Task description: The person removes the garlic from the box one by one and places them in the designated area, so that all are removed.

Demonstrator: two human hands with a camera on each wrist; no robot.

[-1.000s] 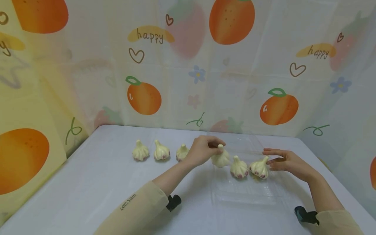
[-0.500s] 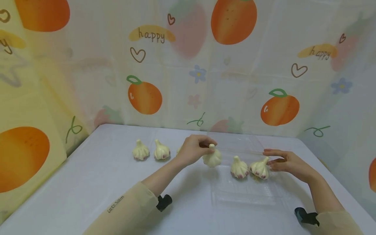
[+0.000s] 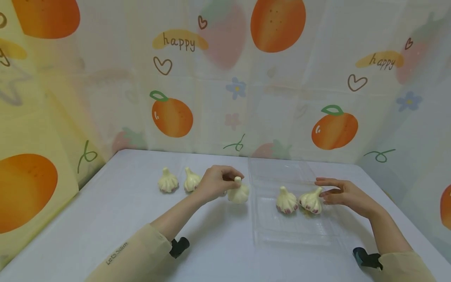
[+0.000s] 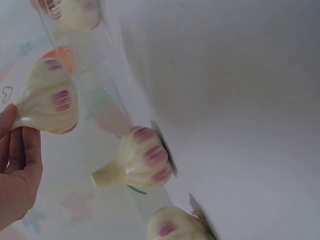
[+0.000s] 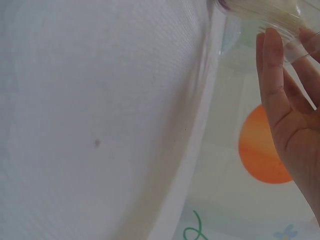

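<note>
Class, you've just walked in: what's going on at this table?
A person's left hand pinches a garlic bulb by its stem, above the table and beside a clear container. Two bulbs sit inside, with the right hand at the container's edge. More bulbs stand on the table, one mostly hidden behind the left hand in the head view.

Head camera faces forward and down over the surface (image 3: 105,219); wrist cameras sit close, views tipped sideways. Head and left-wrist views share the held garlic (image 3: 238,194).
</note>
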